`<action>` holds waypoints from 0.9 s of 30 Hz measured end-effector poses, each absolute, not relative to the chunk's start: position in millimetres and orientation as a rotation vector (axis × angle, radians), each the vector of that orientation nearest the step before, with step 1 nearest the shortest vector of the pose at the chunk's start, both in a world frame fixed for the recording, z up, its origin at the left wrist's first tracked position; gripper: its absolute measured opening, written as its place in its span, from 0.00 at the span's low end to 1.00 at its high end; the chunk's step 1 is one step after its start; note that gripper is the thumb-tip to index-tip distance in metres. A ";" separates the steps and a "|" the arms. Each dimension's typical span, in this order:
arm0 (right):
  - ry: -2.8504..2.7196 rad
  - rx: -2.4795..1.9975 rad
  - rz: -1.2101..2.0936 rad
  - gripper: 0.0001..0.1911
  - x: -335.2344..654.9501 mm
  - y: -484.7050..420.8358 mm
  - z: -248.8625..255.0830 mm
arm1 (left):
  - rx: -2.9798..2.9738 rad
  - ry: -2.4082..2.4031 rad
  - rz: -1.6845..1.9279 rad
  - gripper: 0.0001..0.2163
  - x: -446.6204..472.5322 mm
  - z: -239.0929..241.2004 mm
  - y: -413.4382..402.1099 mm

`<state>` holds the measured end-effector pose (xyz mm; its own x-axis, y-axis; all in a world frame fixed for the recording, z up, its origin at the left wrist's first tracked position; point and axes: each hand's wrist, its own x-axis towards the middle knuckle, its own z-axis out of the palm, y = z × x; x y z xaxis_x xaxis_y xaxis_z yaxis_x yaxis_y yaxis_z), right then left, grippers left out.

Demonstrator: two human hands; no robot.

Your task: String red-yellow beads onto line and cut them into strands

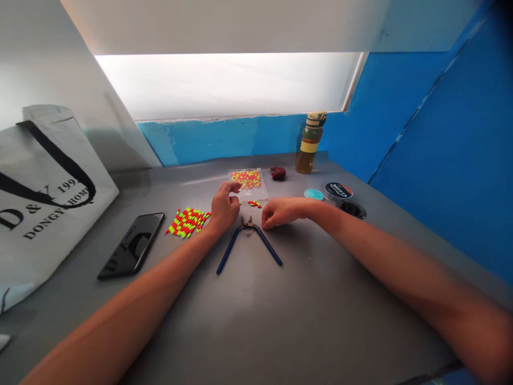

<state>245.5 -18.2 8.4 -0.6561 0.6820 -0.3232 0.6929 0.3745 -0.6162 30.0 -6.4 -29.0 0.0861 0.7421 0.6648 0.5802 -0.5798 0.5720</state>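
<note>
My left hand hovers just left of a small group of red and yellow oval beads, its fingers curled in and pinched; what they hold is too small to make out. To the right of those beads, my right hand is closed too, fingertips low near the table. A speck of red shows at its fingertips, but I cannot tell what it is. Between the hands and nearer me, pliers with blue handles lie spread, jaws pointing away. A larger patch of red and yellow beads lies left of my left wrist.
Behind my hands lies a clear bag of beads, beside a dark red bundle. A bottle stands at the back right. Round containers and a turquoise disc sit right. A phone and white bag occupy the left.
</note>
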 end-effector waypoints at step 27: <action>2.206 1.494 -2.242 0.12 250.4 -9.2 -6.2 | 2.729 1.046 1.171 0.07 33.4 -35.4 -10.5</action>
